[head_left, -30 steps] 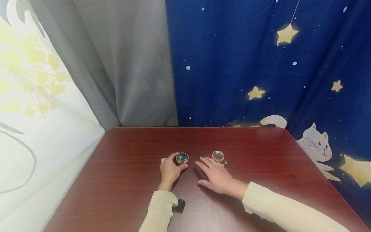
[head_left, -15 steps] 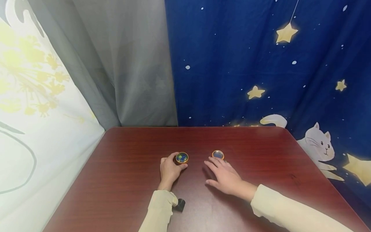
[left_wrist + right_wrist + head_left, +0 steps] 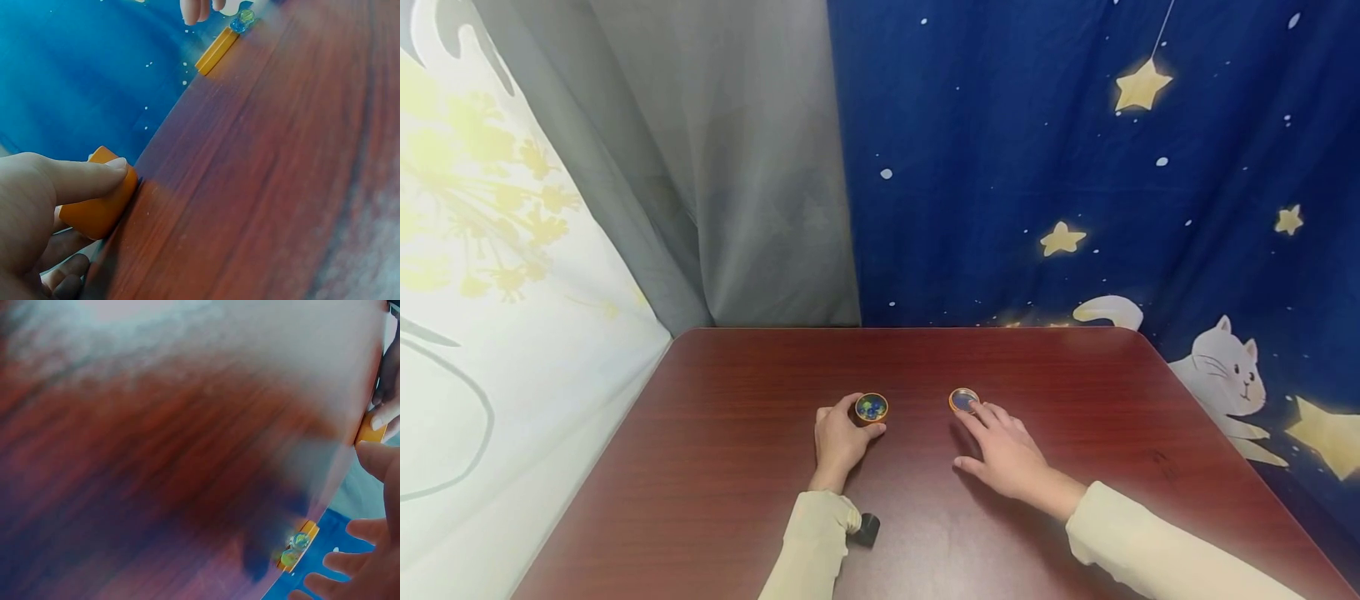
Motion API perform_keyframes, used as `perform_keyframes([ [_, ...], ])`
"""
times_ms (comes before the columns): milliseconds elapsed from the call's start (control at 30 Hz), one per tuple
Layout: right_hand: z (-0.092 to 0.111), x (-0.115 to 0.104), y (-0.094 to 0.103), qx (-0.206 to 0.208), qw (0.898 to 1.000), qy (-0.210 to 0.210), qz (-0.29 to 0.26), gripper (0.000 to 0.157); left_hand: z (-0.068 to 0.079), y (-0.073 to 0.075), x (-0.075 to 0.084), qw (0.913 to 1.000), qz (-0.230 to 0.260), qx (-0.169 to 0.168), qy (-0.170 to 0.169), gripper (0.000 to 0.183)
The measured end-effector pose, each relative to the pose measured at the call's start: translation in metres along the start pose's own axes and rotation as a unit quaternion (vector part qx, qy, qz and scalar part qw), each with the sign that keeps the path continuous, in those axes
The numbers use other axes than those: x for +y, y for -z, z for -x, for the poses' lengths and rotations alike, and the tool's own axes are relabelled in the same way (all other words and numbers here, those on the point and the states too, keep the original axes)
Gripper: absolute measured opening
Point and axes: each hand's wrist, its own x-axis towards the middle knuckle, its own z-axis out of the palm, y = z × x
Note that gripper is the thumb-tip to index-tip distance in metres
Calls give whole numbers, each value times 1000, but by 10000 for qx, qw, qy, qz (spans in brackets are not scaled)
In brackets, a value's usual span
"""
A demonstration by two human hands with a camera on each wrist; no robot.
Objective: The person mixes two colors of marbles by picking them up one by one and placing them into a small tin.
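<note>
My left hand [image 3: 838, 439] grips a small round orange tin [image 3: 872, 407] from its left side, thumb and fingers around the wall. Inside the tin are several blue and green glassy balls. In the left wrist view, the thumb presses along the side of the orange tin [image 3: 100, 209]. My right hand [image 3: 1006, 454] hovers with spread fingers beside a shallow round orange lid [image 3: 964, 400] with a greyish inside; its fingertips overlap the lid's near edge from above. Clear blue-green glass marbles [image 3: 298, 542] lie against the lid in the right wrist view; in the head view the hand hides them.
Everything sits on a dark red wood-grain table [image 3: 760, 375]. Behind it hang a grey curtain [image 3: 767, 167] and a blue starry curtain [image 3: 970, 167]. A small black object [image 3: 867, 530] shows at the left sleeve.
My right hand has moved to the right, covering the marbles beside the lid in the head view. My left hand and the tin have stayed in place.
</note>
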Motion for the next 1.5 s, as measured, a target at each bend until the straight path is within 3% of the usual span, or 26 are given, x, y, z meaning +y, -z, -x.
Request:
perform_keyframes([
  [667, 10, 21, 1, -586, 9963, -622, -72, 79, 0, 1, 0, 10000, 28, 23, 92, 66],
  [1067, 9, 26, -1, -390, 9979, -492, -163, 74, -1, 0, 0, 10000, 52, 10, 61, 66],
  [1500, -9, 39, 4, -249, 9977, -605, -171, 48, 1, -1, 0, 10000, 63, 4, 57, 66],
])
